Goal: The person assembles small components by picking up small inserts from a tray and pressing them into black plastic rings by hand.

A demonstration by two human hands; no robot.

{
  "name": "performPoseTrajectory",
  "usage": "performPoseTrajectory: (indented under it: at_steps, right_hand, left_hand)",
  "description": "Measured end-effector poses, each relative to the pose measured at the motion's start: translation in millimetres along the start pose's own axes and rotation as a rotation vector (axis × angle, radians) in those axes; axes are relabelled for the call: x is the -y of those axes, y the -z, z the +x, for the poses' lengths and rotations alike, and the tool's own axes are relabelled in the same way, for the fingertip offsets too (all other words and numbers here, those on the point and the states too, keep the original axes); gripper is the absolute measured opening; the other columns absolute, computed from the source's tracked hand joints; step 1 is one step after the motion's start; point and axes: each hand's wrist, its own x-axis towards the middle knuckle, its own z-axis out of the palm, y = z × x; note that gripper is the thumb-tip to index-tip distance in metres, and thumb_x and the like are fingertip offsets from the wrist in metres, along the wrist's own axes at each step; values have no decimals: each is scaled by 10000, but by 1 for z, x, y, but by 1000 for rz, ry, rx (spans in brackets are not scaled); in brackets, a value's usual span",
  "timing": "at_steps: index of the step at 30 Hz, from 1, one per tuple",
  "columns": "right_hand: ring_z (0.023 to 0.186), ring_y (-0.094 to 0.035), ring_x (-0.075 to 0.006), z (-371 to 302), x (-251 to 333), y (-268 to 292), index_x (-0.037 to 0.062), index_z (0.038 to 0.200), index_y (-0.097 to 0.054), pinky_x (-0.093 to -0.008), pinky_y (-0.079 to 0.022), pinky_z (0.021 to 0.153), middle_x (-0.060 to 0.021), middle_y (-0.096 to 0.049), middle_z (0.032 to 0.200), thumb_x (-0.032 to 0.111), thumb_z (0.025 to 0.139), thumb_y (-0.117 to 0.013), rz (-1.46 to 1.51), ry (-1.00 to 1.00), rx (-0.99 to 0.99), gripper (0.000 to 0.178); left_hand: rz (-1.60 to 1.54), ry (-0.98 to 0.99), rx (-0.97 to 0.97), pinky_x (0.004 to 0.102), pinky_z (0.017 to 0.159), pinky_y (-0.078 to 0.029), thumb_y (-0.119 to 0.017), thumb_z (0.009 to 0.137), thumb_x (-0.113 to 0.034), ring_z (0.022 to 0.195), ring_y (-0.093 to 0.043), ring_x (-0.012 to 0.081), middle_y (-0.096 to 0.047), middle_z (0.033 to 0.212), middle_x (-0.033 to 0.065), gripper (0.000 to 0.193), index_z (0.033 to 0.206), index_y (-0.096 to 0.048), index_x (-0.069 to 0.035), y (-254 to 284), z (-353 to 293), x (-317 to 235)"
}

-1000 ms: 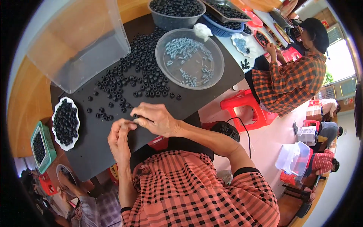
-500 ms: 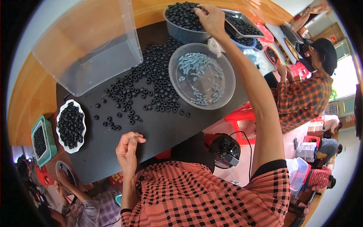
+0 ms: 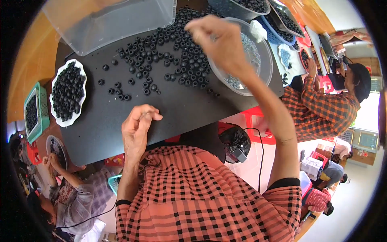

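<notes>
My left hand [image 3: 139,127] is raised near the table's front edge, its thumb and fingers pinched together; whatever they may hold is hidden. Over the left rim of a round clear tub [image 3: 265,80] is my right hand [image 3: 223,46], blurred by motion with its fingers partly bent. Inside that tub lie small pale-blue coil-like pieces [image 3: 252,49]. Many black round beads with holes [image 3: 155,50] are spread over the dark table [image 3: 169,125], some of them close to my right fingertips. At the back, a deep grey tub [image 3: 229,10] is filled with more black pieces.
A white scalloped dish [image 3: 84,80] heaped with black beads stands at left. Behind it is a large clear plastic bin [image 3: 105,26]. A blue basket [image 3: 276,38] and a metal tray [image 3: 282,18] are at back right. Co-workers sit on both sides; a red stool [image 3: 256,135] stands at right.
My right hand has come away from the deep tub at the back, toward me, over the clear tub's left side. My left hand keeps its pinch. The whole view has shifted.
</notes>
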Motion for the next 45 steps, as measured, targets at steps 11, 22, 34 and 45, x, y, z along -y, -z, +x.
performPoseTrajectory:
  at_steps: [11,22,34,45]
  right_hand:
    - [748,-637,-283,-71,58,-63,5,1019,-628,-369,-524,662,-115,-629,918,101,773,-695,-197,12,356,272]
    - [724,-616,-252,-82,59,-80,43,967,-637,-354,-511,635,-85,-590,881,110,748,-713,-231,-47,292,242]
    - [752,-594,-209,-81,90,-67,49,984,-621,-322,-442,658,-50,-608,901,64,693,-740,-226,144,251,315]
    - [644,-609,-120,-94,84,-71,4,989,-662,-271,-497,582,-73,-664,861,-35,759,-681,348,-216,149,234]
  left_hand:
    - [-43,-3,69,206,750,-433,-508,969,-84,823,-560,65,-670,879,51,138,1027,-602,-2,2,-3,0]
    - [-83,0,67,211,766,-440,-506,971,-81,830,-565,64,-668,883,56,142,1038,-600,2,3,-2,3]
    - [-190,-15,-80,184,747,-422,-556,945,-25,799,-515,29,-555,842,-34,166,1106,-571,12,-3,5,3]
    - [-368,59,18,205,826,-450,-580,950,-85,856,-557,49,-632,934,-11,185,1102,-611,16,3,8,8]
